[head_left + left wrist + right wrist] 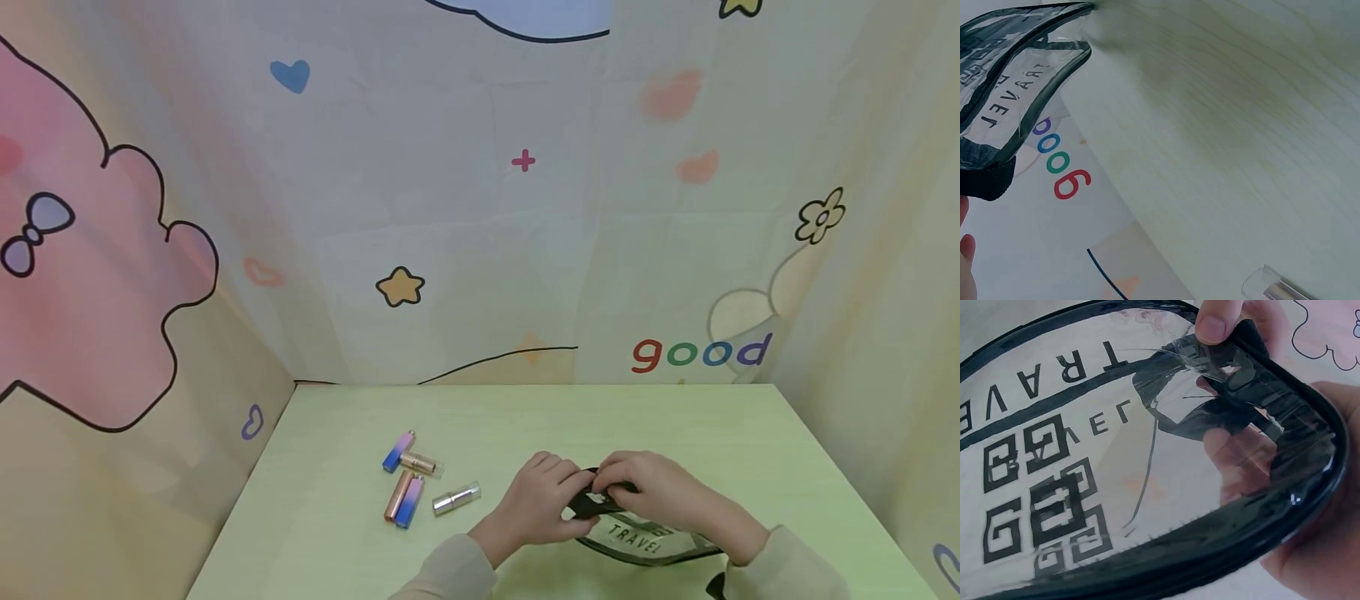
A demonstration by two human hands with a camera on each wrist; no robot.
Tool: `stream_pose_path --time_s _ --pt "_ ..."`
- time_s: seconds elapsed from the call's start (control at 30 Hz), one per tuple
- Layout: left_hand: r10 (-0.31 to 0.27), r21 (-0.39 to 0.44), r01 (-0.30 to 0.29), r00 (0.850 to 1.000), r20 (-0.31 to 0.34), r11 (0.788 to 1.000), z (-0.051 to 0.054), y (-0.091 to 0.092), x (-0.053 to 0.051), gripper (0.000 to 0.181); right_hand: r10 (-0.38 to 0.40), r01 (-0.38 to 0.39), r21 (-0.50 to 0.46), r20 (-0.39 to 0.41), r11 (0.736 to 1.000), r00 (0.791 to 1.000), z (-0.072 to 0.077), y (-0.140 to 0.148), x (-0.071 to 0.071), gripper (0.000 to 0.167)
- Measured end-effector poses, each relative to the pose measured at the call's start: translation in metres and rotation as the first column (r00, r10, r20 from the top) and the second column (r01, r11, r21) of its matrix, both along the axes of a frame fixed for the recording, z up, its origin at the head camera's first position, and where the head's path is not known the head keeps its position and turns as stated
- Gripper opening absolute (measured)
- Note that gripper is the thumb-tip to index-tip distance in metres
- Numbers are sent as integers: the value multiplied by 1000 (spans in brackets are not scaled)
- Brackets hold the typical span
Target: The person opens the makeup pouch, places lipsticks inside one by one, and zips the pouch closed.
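In the head view, the left grip holds the black end of the clear pouch, fingers above and thumb beneath, while the right grip pinches the same end just beside it. Most of the pouch hangs below and between the two. The step looks like working that end, so let the left grip anchor it and the right pull along the curve, not across it. To the left of the left grip, on the tabletop, lies a silver tube, with a tube cluster farther out; keep the left elbow and sleeve off them.

In the left wrist view, the pouch bows away from the left grip; flattening that bend should stop the edge from snagging.

In the right wrist view, a fingertip presses wrinkled film near the rim; which hand owns it, I cannot tell. Smooth those wrinkles before pulling
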State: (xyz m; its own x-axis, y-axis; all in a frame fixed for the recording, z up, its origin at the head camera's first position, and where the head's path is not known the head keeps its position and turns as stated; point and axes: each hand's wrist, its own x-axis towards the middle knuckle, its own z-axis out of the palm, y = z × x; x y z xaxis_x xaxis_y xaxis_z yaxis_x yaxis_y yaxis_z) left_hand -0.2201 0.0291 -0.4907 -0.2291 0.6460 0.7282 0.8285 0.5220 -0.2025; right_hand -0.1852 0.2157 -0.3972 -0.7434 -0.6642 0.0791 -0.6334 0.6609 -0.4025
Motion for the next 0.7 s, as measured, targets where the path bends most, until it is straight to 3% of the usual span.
stream_pose_path --time_s 0.17,0.47,0.7 --pt "5 0 -5 1000 0 1000 0 0 0 36 30 -31 27 61 999 998 -1 -4 -2 24" --pt "2 -12 -2 1000 13 1000 -3 -2 -1 35 40 -37 158 -14 987 999 -4 -13 2 25" --pt "2 -22 -2 1000 24 1000 -3 -4 -1 34 23 -25 138 17 990 1000 -6 -15 3 23"
